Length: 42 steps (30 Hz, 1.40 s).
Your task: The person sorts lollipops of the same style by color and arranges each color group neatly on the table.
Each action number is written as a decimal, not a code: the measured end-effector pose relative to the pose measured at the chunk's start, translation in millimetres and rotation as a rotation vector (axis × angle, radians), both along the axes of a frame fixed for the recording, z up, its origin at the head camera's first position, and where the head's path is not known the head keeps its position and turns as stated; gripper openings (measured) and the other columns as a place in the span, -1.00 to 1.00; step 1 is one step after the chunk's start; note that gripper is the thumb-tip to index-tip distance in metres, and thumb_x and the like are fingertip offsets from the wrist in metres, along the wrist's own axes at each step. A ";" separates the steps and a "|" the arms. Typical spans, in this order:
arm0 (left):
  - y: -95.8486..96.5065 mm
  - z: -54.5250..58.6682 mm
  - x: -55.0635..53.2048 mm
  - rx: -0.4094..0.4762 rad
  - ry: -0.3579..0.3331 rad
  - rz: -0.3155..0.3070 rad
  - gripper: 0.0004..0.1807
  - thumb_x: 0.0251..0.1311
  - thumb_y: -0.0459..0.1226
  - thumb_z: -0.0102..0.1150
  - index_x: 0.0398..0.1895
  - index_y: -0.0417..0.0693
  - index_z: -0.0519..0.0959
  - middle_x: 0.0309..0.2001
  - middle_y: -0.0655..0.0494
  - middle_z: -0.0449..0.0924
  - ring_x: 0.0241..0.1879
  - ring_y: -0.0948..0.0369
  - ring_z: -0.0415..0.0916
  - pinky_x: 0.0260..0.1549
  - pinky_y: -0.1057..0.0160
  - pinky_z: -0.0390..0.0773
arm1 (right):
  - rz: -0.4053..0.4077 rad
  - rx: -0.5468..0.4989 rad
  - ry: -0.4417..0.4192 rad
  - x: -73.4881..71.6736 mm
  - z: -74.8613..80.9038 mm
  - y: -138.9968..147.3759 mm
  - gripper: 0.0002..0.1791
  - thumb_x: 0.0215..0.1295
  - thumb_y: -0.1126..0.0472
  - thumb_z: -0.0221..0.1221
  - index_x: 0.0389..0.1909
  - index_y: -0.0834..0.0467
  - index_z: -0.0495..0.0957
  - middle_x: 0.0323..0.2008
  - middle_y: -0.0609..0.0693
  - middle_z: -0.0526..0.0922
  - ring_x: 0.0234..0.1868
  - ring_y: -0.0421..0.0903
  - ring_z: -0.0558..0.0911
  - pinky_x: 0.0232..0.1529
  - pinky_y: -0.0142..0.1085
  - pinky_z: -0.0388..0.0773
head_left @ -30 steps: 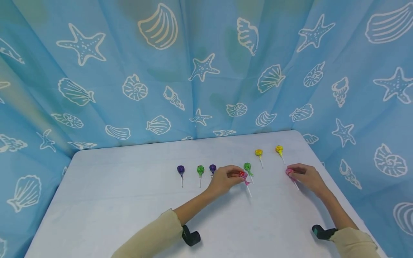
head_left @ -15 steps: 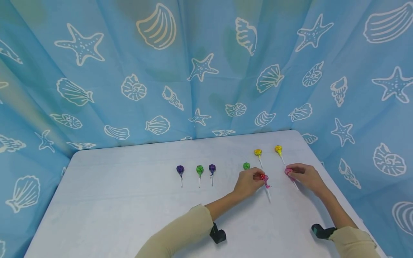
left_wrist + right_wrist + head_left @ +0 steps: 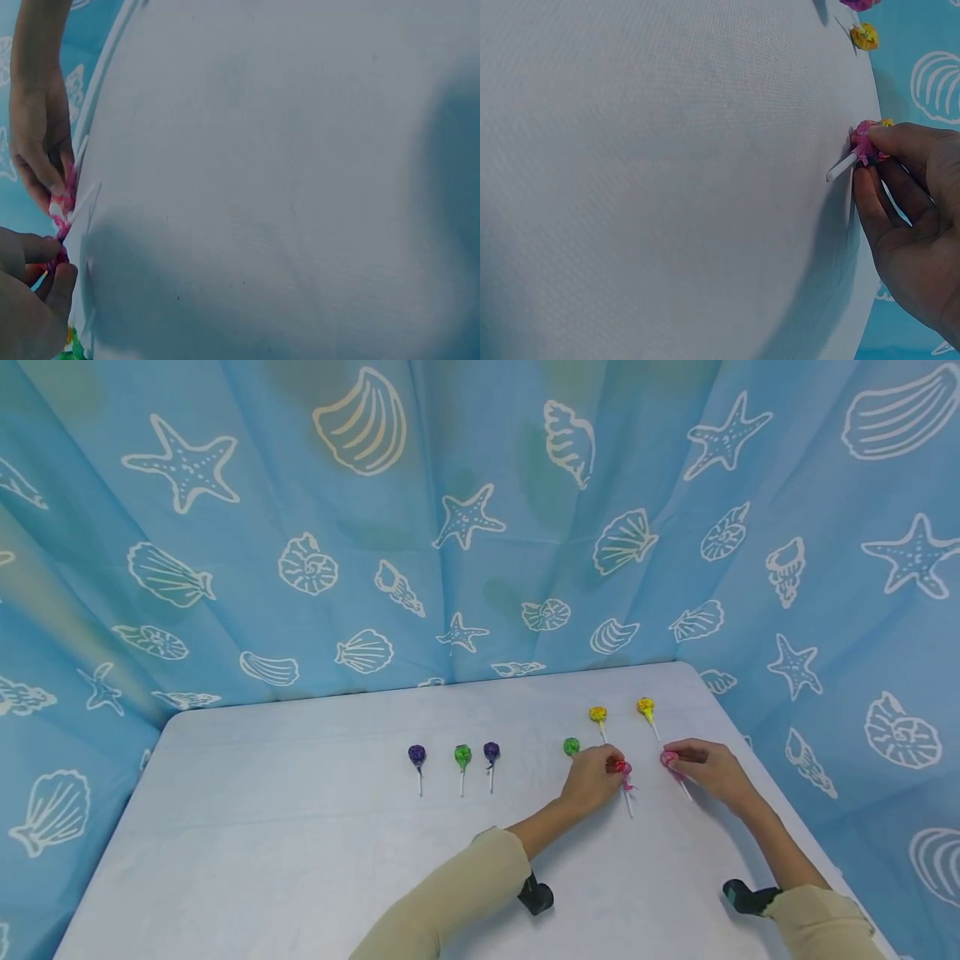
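Observation:
My left hand (image 3: 592, 779) pinches the wrapped head of a red-and-pink lollipop (image 3: 627, 772), whose white stick points toward me. Just to its right, my right hand (image 3: 708, 770) holds a pink lollipop (image 3: 668, 759) by its head between thumb and fingers. In the right wrist view that lollipop's pink wrapper (image 3: 864, 142) and short white stick show beyond the thumb. A green lollipop (image 3: 572, 746) lies behind the left hand, its stick hidden. Two yellow lollipops, one left (image 3: 597, 713) and one right (image 3: 646, 707), lie farther back.
To the left on the white table (image 3: 262, 827) lie a purple lollipop (image 3: 417, 755), a green lollipop (image 3: 462, 755) and another purple lollipop (image 3: 491, 750) in a row. A blue shell-print curtain (image 3: 465, 577) hangs along the table's back and sides.
My left hand has moved right with the red-and-pink lollipop, closer to the right hand. It has uncovered a purple lollipop and now hides the green one's stick. My right hand has stayed in place.

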<state>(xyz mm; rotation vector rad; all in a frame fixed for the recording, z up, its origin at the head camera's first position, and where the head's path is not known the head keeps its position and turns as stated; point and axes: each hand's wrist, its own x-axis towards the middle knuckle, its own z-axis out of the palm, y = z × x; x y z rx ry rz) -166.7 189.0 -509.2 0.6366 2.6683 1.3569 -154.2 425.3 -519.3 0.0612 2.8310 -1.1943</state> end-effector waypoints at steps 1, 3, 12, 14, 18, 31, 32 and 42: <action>1.1 -0.2 -0.7 -0.018 -0.002 0.004 -0.82 0.24 -0.39 0.33 -0.11 -0.10 0.66 -0.29 0.21 0.61 -0.30 0.42 0.48 -0.30 0.59 0.46 | -0.003 -0.002 -0.002 0.0 0.2 -0.2 -0.64 0.45 0.23 0.15 0.17 0.32 0.54 0.12 0.32 0.58 0.16 0.29 0.53 0.12 0.01 0.49; 3.2 -0.5 -2.3 -0.049 -0.003 0.007 -0.83 0.25 -0.37 0.33 -0.10 -0.09 0.66 -0.29 0.21 0.60 -0.30 0.41 0.48 -0.31 0.58 0.46 | -0.001 -0.003 -0.003 -0.1 0.4 -0.1 -0.63 0.45 0.23 0.15 0.18 0.32 0.53 0.12 0.32 0.57 0.16 0.29 0.53 0.13 0.02 0.49; 9.7 4.8 -5.8 -0.105 -0.013 0.052 -0.85 0.25 -0.33 0.34 -0.13 -0.08 0.67 -0.29 0.21 0.64 -0.26 0.39 0.55 -0.26 0.57 0.48 | -0.021 -0.007 -0.027 -0.3 1.0 -1.9 -0.60 0.45 0.17 0.17 0.19 0.30 0.53 0.14 0.32 0.56 0.17 0.30 0.52 0.14 0.04 0.49; 10.4 5.0 -5.7 -0.118 -0.011 0.060 -0.85 0.25 -0.33 0.34 -0.12 -0.08 0.68 -0.27 0.21 0.66 -0.23 0.39 0.57 -0.23 0.57 0.48 | -0.023 -0.008 -0.030 -0.3 0.8 -2.5 -0.59 0.45 0.16 0.18 0.19 0.30 0.53 0.14 0.32 0.55 0.17 0.30 0.52 0.14 0.04 0.49; 11.2 4.4 -5.6 -0.133 -0.001 0.070 -0.84 0.24 -0.33 0.35 -0.12 -0.07 0.68 -0.25 0.20 0.68 -0.22 0.38 0.58 -0.22 0.57 0.49 | -0.019 -0.015 -0.027 0.1 0.4 -2.0 -0.59 0.45 0.15 0.17 0.20 0.30 0.52 0.15 0.32 0.55 0.18 0.30 0.51 0.14 0.04 0.48; 13.9 3.3 -6.2 -0.168 0.017 0.072 -0.81 0.23 -0.32 0.37 -0.09 -0.08 0.69 -0.22 0.18 0.68 -0.17 0.36 0.59 -0.18 0.56 0.50 | 0.000 -0.064 -0.027 0.2 2.2 -0.7 -0.57 0.47 0.15 0.16 0.21 0.33 0.49 0.14 0.33 0.56 0.21 0.31 0.48 0.19 0.11 0.43; 14.3 3.1 -6.2 -0.169 0.016 0.074 -0.80 0.23 -0.31 0.37 -0.08 -0.08 0.69 -0.21 0.18 0.68 -0.17 0.36 0.59 -0.17 0.56 0.50 | 0.000 -0.067 -0.031 0.0 2.1 -0.5 -0.56 0.46 0.15 0.16 0.22 0.33 0.48 0.14 0.33 0.55 0.22 0.31 0.48 0.19 0.11 0.42; 16.9 3.3 -7.2 -0.182 -0.008 0.093 -0.77 0.25 -0.28 0.36 -0.04 -0.05 0.69 -0.17 0.18 0.68 -0.13 0.35 0.59 -0.14 0.54 0.51 | 0.028 -0.075 -0.035 -0.4 2.9 0.7 -0.54 0.45 0.19 0.17 0.27 0.33 0.45 0.16 0.33 0.54 0.21 0.29 0.50 0.12 -0.19 0.54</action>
